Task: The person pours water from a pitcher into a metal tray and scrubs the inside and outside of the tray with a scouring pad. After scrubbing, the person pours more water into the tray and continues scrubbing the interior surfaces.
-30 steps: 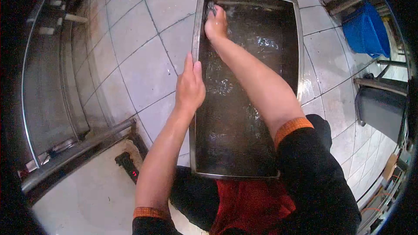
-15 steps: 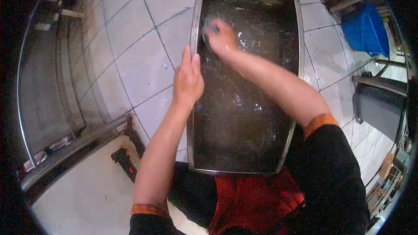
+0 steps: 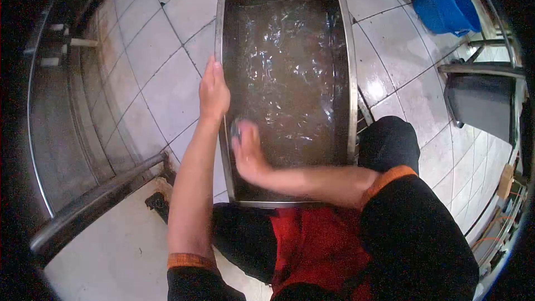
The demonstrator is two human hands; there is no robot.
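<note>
A long rectangular metal tray [image 3: 352, 95] with raised walls lies in front of me, its inside wet and glinting. My left hand [image 3: 214, 92] is closed on the tray's left rim, thumb side towards the inside. Against the inner left wall, near the tray's lower left part, my right hand [image 3: 249, 153] is pressed with a small dark scrubber [image 3: 236, 129] in its fingers. Motion blurs that hand, and the scrubber is mostly hidden by it.
White floor tiles [image 3: 167, 72] surround the tray. A blue basket [image 3: 446, 6] stands at the upper right, above a grey chair-like object [image 3: 480, 100]. At the lower left is a pale surface [image 3: 106, 245] with a dark raised edge.
My right hand has moved from the upper left of the tray down along its left wall. The tray appears shifted left in view, with my left hand still at its rim.
</note>
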